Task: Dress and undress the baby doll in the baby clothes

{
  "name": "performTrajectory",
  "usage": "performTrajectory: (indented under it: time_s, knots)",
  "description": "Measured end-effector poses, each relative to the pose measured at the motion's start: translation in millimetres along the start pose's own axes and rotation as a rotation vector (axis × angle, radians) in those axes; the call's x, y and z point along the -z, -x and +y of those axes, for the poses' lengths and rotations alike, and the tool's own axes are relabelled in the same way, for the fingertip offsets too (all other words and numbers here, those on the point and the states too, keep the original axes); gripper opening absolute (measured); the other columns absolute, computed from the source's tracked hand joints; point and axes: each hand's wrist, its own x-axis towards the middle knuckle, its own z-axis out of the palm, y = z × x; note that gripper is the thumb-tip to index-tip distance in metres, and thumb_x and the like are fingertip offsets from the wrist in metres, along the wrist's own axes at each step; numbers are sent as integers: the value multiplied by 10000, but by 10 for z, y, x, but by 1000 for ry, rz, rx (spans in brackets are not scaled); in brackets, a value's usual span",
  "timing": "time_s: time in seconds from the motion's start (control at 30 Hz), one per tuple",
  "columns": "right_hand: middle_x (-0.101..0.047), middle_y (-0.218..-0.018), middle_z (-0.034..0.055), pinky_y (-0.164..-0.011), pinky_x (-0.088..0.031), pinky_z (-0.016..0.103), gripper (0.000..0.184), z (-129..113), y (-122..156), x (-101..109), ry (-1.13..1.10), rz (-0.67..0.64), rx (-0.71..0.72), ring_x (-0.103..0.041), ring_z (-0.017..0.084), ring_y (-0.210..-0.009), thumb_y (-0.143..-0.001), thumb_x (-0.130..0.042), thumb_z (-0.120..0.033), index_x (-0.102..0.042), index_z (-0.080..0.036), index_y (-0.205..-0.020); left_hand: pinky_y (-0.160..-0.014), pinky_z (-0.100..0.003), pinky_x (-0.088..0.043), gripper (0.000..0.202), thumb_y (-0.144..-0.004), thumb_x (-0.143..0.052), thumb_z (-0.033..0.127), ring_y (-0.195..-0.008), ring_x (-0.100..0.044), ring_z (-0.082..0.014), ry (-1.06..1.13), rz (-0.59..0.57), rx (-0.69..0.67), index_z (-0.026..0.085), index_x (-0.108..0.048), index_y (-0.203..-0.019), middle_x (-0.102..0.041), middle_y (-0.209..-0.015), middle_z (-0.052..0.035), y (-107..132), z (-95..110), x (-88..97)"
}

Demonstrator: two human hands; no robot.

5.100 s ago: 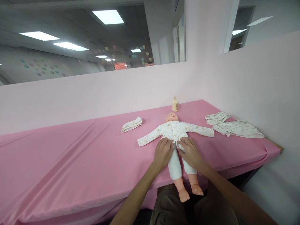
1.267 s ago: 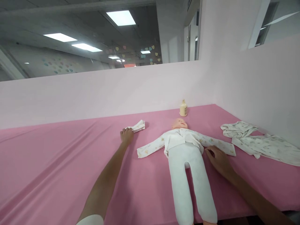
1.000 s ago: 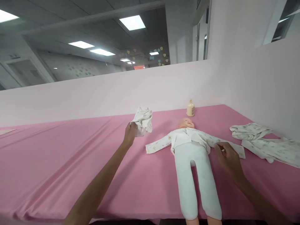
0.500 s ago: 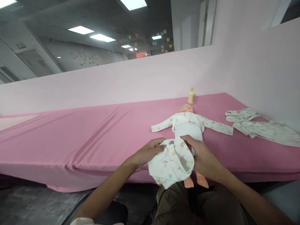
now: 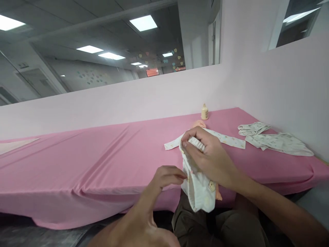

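My right hand [image 5: 209,156] pinches the upper part of a small white baby garment [image 5: 202,195] with printed animals and a ribbed, gathered edge; its exact kind is hard to tell while bunched. The cloth hangs down over my lap. My left hand [image 5: 164,180] is open, its fingertips at the garment's left side and its thumb spread well away below. Behind the right hand lies a baby doll [image 5: 199,124] on its back, in a white printed top [image 5: 230,140] with sleeves stretched out. Its torso is hidden; part of a foot [image 5: 218,193] shows.
A pink sheet [image 5: 102,157] covers the long table. A cream pump bottle [image 5: 205,112] stands beyond the doll's head. More pale printed baby clothes [image 5: 277,142] lie at the right. A pale wall [image 5: 115,104] with a window [image 5: 110,44] runs behind.
My left hand has let go of the garment and opened below it. My right hand has lifted and turned the garment, which now hangs narrower. The view has tilted up slightly.
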Motion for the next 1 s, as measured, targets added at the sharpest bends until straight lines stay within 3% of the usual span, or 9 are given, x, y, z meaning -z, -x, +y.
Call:
performTrajectory:
  time_s: [0.1, 0.23, 0.33, 0.43, 0.53, 0.63, 0.8, 0.9, 1.0]
  knots:
    - [-601, -902, 10, -672, -431, 269, 145, -122, 2, -75, 101, 24, 82, -561, 136, -770, -916, -454, -283, -559, -227, -1000, -941, -418, -498, 795, -639, -818, 461, -1144, -482, -296, -225, 0, 64, 338, -476, -1346, -498, -1231, -108, -47, 162, -55]
    - [-629, -908, 20, -696, -418, 287, 204, -335, 43, -89, 303, -95, 273, -571, 144, -768, -914, -424, -213, -590, -224, -1031, -913, -358, -498, 254, -860, -619, 298, -1111, -496, -249, -306, 87, 118, 294, -658, -1111, -523, -1193, -85, -173, 265, -42]
    - [-621, -803, 13, -635, -400, 266, 183, -422, 66, 149, 347, -124, 291, -551, 134, -692, -917, -476, -288, -619, -216, -1005, -806, -321, -519, 166, -878, -589, 338, -973, -557, -222, -115, 94, 64, 248, -692, -971, -577, -1054, -88, -236, 262, 282]
    - [-579, -688, -6, -558, -363, 242, 239, -427, 70, 493, 309, -46, 172, -513, 123, -617, -877, -560, -433, -655, -216, -904, -700, -296, -515, 207, -859, -610, 399, -852, -585, -207, 23, 68, 40, 220, -702, -907, -601, -933, -93, -306, 262, 711]
    - [-560, -626, -6, -500, -324, 238, 325, -405, 79, 695, 334, -213, 91, -488, 120, -565, -855, -569, -496, -668, -212, -733, -699, -296, -509, 241, -816, -660, 418, -788, -598, -193, 35, -185, 90, 178, -685, -811, -630, -872, -96, -453, 285, 916]
    - [-555, -602, -4, -480, -300, 243, 345, -406, 123, 679, 398, -466, 58, -476, 118, -540, -861, -567, -484, -667, -210, -677, -689, -258, -483, 247, -840, -637, 399, -729, -581, -145, -5, -384, 143, 163, -643, -770, -641, -799, -62, -642, 312, 812]
    - [-563, -653, -6, -499, -307, 237, 303, -419, 218, 498, 414, -704, 13, -489, 123, -594, -813, -636, -478, -630, -200, -695, -668, -213, -411, 230, -869, -612, 382, -696, -509, -91, -126, -420, 121, 164, -613, -795, -609, -771, 0, -824, 374, 411]
    - [-566, -706, -10, -507, -323, 225, 247, -337, 256, 435, 261, -718, -100, -482, 110, -613, -809, -639, -424, -616, -191, -733, -650, -213, -370, 260, -845, -639, 412, -694, -473, -90, -234, -379, 134, 161, -597, -791, -579, -737, 20, -846, 408, 275]
    - [-529, -666, -29, -501, -333, 220, 204, -140, 302, 419, 15, -661, -279, -431, 82, -536, -846, -567, -372, -606, -186, -772, -653, -222, -365, 299, -805, -678, 433, -737, -475, -106, -269, -346, 116, 158, -572, -752, -569, -767, 9, -847, 391, 263]
